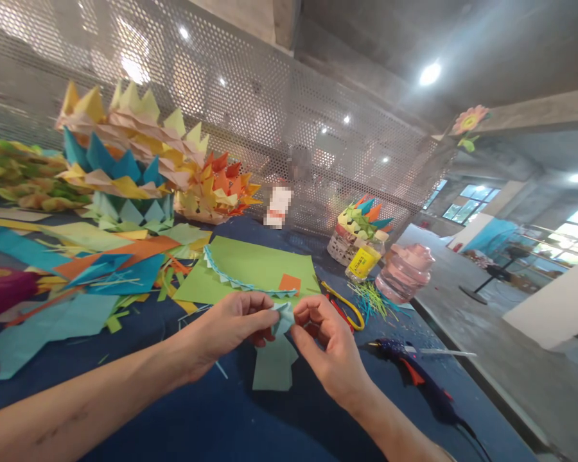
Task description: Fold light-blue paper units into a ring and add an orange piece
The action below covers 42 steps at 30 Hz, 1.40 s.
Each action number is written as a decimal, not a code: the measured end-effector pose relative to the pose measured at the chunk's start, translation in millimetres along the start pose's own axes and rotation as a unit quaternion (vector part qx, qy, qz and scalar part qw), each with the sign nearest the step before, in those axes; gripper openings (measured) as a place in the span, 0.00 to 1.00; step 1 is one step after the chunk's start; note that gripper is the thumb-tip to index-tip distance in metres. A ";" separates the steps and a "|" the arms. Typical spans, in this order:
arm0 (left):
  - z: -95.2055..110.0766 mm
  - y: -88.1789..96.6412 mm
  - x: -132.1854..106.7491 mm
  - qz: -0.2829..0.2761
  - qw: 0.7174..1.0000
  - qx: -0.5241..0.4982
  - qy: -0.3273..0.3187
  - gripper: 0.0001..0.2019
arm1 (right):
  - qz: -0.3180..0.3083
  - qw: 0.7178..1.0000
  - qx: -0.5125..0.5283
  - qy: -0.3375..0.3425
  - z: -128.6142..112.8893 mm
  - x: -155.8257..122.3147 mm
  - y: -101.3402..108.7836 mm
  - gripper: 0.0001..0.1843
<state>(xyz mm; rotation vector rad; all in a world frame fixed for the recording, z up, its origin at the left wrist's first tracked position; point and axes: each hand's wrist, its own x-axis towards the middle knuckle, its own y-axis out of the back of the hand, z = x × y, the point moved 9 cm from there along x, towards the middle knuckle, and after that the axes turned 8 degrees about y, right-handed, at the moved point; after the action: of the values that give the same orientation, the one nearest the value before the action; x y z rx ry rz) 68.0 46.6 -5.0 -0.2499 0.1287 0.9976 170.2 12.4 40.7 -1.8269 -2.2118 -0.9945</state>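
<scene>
Two bare hands meet over a dark blue table [197, 423]. The left hand [236, 326] pinches a small folded piece of pale blue paper [283, 314] between thumb and fingers. The right hand [331, 346], fingers curled and thumb raised toward them, is at the paper's right edge; whether it grips the paper too, I cannot tell.

Just below the hands, flat pale blue paper pieces [272, 364] lie on the table. Just beyond the hands is a light green sheet [264, 256], bearing a curved, zigzag-edged blue strip [236, 280] and a small orange square [289, 283].

To the right are scissors with yellow and red handles [355, 317], and nearer the table's edge lies a dark glue gun [426, 382] with an orange-red trigger. Behind the scissors are shredded green and blue strips [370, 298], a yellow-labelled bottle [364, 259] and a pink bottle [404, 274].

To the left, colourful paper scraps [144, 247] overlap in a heap. Behind them stand layered, pointed paper rings [132, 208], before a perforated metal screen [250, 96].
</scene>
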 end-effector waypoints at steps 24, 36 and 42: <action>-4.9 0.9 4.9 -0.014 0.996 0.082 -0.026 0.11 | 0.003 0.990 -0.136 0.027 1.0 -0.4 4.6 0.08; -0.5 0.1 3.8 0.015 0.989 0.132 -0.063 0.07 | -0.019 0.988 -0.151 0.016 2.0 -0.5 0.9 0.08; -0.5 0.7 4.1 0.020 0.987 0.140 -0.071 0.07 | -0.034 0.986 -0.160 0.035 -0.4 0.6 0.1 0.05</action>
<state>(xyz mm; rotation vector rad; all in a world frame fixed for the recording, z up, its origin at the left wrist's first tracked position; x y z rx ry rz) 69.7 50.1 -6.5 0.0814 0.1437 1.0203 170.0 12.6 41.4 -1.8091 -2.1880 -1.4783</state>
